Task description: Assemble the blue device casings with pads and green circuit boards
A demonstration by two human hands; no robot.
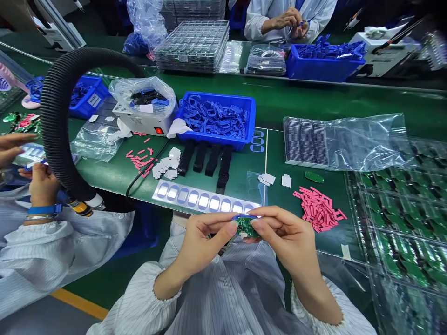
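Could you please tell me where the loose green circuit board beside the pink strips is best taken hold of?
Pinch the green circuit board by its two long edges, coming from above with the right hand, the nearer one. It lies flat on the green mat, and its narrow shape should be easy to span.

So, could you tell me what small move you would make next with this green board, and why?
I would probably press the blue plastic piece firmly onto the green circuit board with the right hand, since its fingers already rest on that edge while the left hand steadies the board.
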